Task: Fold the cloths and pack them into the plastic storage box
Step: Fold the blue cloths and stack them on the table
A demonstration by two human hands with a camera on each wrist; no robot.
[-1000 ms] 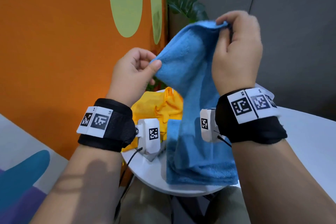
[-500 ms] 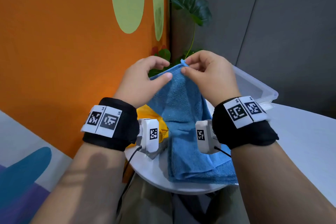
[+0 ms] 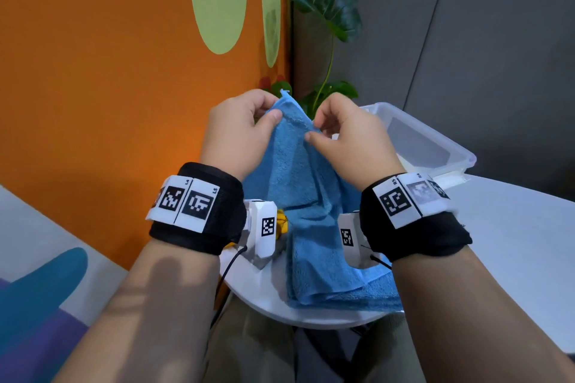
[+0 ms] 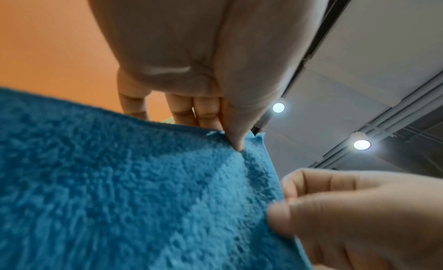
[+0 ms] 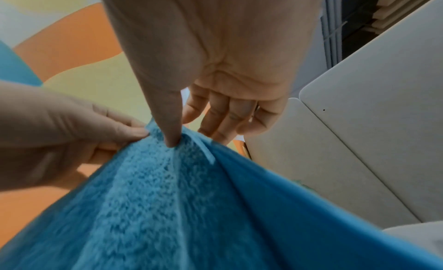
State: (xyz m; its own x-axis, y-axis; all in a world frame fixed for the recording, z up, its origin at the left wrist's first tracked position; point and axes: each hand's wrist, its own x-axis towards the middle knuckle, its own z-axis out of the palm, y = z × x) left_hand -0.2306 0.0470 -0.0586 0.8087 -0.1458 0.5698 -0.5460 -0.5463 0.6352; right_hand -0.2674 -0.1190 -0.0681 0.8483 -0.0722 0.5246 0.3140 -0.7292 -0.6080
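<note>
A blue terry cloth (image 3: 306, 205) hangs from both hands, its lower end bunched on the white round table (image 3: 513, 239). My left hand (image 3: 249, 124) pinches the cloth's top corner between thumb and fingers, as the left wrist view (image 4: 236, 141) shows. My right hand (image 3: 336, 130) pinches the edge just to the right (image 5: 171, 139), a little lower. A yellow cloth (image 3: 281, 222) peeks out behind the left wrist, mostly hidden. The clear plastic storage box (image 3: 435, 146) stands on the table behind my right hand.
An orange wall with green shapes (image 3: 124, 56) rises close on the left. A leafy plant (image 3: 329, 15) stands in the corner behind the box. Grey wall panels (image 3: 466, 40) close the right side. The table's near edge (image 3: 298, 317) curves just above my lap.
Both hands came down from a raised hold and met at the cloth's top corner. Since half a second ago the right hand has slid slightly away along the edge.
</note>
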